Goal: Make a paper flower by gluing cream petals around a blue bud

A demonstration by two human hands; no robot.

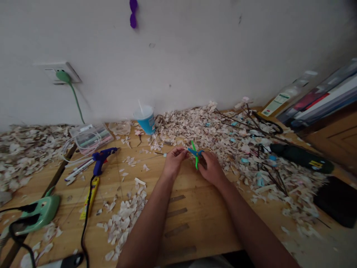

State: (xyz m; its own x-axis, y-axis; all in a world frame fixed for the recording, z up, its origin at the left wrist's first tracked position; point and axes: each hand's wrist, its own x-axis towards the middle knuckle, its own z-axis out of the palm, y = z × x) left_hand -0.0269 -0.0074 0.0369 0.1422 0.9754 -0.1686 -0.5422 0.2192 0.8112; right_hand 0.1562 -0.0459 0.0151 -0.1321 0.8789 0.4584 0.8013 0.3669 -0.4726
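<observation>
Over the middle of the wooden table (150,167), my right hand (210,167) is closed on a pair of scissors (196,153) with blue and bright green plastic parts, their two halves spread apart. Just left of them my left hand (175,159) has its fingertips pinched together close to the blue tip. Whatever lies in that pinch is too small to make out. Pale dried petals (192,124) lie heaped behind both hands and to the right. A smaller pile of petals (126,219) sits beside my left forearm.
A blue cup (146,121) stands by the wall. At left are a blue glue gun (102,160), a yellow tube (90,197), a clear case (93,137) and a green power strip (41,214) with cords. Twigs (251,119), a bottle (287,95) and a dark green cylindrical object (301,156) are right.
</observation>
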